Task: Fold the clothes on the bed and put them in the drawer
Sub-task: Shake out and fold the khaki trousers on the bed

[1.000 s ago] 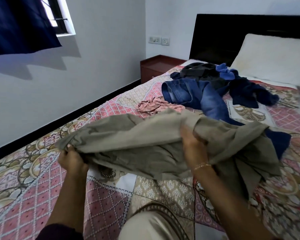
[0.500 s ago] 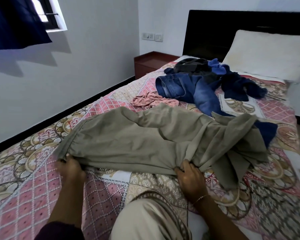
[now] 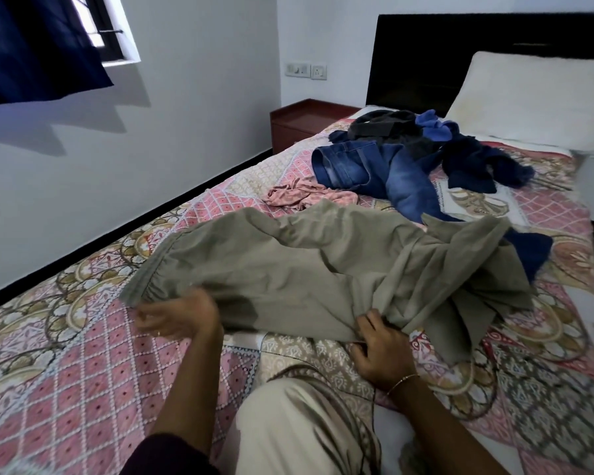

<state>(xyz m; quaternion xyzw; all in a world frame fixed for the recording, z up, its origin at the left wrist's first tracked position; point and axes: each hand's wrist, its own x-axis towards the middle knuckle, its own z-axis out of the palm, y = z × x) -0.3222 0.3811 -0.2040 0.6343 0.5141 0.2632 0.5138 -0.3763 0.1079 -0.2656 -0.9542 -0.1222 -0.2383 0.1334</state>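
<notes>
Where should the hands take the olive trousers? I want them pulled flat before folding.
Probably at the gathered waistband of the olive trousers, coming from the near left edge: it lies exposed as a firm band. The right hand already pinches the near hem; the left hand is blurred beside the waistband.

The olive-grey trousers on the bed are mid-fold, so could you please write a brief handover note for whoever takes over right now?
Left hand: motion-blurred at the waistband end of the olive-grey cotton trousers; grip unclear.
Right hand: fingers curled on the trousers' near edge.
The trousers lie spread on the patterned pink bedspread, legs bunched to the right.
Waiting beyond them: crumpled pink cloth, blue denim jeans, dark heap of navy and grey garments.
Done: nothing visibly folded.
Left: fold everything, put it in the drawer, which is not visible.
</notes>
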